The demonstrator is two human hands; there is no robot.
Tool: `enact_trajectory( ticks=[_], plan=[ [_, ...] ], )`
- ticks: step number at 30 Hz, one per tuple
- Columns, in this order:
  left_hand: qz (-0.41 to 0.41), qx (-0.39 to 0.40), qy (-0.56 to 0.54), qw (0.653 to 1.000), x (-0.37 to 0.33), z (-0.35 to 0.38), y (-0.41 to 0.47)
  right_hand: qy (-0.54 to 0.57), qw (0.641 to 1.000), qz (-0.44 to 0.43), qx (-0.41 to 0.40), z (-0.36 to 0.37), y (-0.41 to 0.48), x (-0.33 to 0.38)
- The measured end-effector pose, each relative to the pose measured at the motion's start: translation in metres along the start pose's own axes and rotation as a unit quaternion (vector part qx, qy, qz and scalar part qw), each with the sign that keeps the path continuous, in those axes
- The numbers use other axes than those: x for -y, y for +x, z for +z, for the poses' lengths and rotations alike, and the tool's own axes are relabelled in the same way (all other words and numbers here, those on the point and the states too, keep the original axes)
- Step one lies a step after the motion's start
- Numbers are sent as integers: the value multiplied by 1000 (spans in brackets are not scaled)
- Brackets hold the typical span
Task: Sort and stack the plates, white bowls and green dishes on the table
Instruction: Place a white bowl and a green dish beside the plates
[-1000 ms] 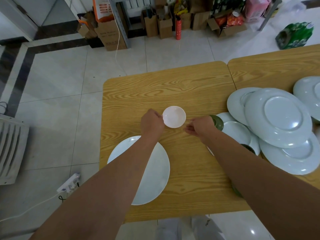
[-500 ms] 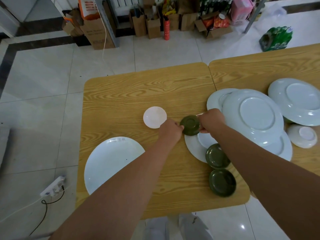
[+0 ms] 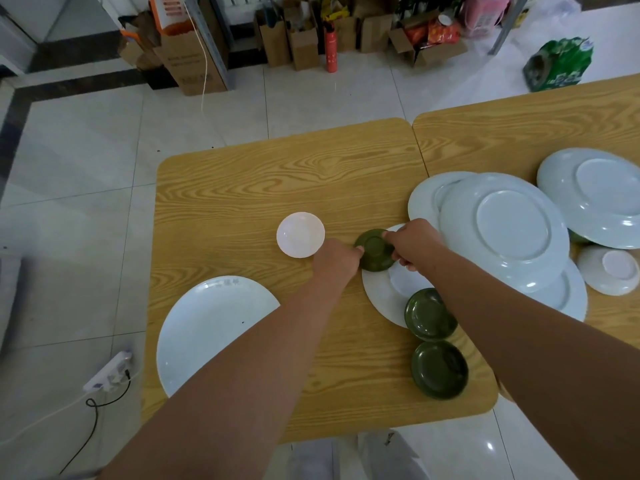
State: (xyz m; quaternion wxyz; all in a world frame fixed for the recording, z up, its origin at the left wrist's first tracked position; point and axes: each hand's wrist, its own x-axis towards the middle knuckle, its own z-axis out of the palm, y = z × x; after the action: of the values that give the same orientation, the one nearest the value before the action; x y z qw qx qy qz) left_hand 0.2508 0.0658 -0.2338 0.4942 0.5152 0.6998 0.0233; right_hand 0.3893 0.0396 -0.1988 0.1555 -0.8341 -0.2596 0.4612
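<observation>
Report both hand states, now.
Left hand: touches the rim of the green dish; grip cannot be told.
Right hand: pinches the same green dish.

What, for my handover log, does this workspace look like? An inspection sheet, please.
Surface: two wooden tables pushed together.
Job's things: white bowl upright; large plate at the near left; heap of plates at right, some bottom up; small bowl bottom up beside the heap; held green dish over the edge of a lone plate; second green dish partly on that plate; third green dish on the table in front.
Clutter: cardboard boxes and green pack on the floor.
Hands: left hand and right hand both grip the held green dish.
Cables: power strip with black cable on the floor, left of the tables.
Surroundings: tiled floor; red extinguisher by the boxes.
</observation>
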Motion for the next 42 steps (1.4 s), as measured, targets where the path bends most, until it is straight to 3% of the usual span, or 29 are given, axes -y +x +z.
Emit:
enact_trajectory(
  ticks=[7, 13, 19, 24, 28, 36, 42],
  plan=[
    [20, 21, -20, 999, 0, 1, -3, 34, 999, 16, -1, -1, 0, 4],
    [11, 14, -132, 991, -6, -12, -16, 111, 994, 9, -17, -7, -10, 9],
    [-55, 4, -306, 951, -18, -36, -37, 126, 991, -32, -37, -2, -38, 26],
    [-91, 21, -374, 923, -10, -70, -51, 66, 996, -51, -2, 15, -55, 32],
    [-42, 11, -312, 949, 19, -89, -55, 65, 996, -58, -10, 39, -64, 23],
    [19, -81, -135, 987, 65, -117, -53, 36, 998, -46, -12, 86, -72, 5],
    [25, -73, -127, 989, 81, -120, -49, 8, 1000, -15, -1, 110, -70, -6]
  ],
)
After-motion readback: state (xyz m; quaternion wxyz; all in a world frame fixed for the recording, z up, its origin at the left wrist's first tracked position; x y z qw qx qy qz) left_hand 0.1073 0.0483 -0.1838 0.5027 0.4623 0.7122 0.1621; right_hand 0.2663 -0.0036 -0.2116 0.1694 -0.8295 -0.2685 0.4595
